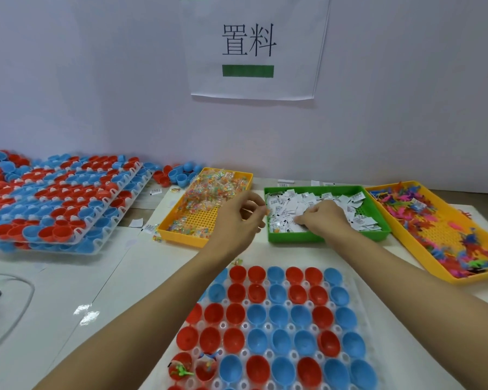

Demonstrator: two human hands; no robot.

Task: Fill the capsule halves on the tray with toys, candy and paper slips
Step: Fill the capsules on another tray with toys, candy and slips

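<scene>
Three bins (328, 237): candy, paper slips (288, 206) (right hand (323, 218) inside), toys.

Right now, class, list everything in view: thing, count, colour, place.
capsule tray: one, clear, near centre; red and blue halves, mostly empty
filled trays: stacked, red and blue halves, left
loose halves: several, red and blue, by wall
candy bin: one, yellow, centre-left
paper slip bin: one, green, centre
toy bin: one, yellow, right
wall sign: one, white
left hand: over candy bin
right hand: fingers in slips
</scene>
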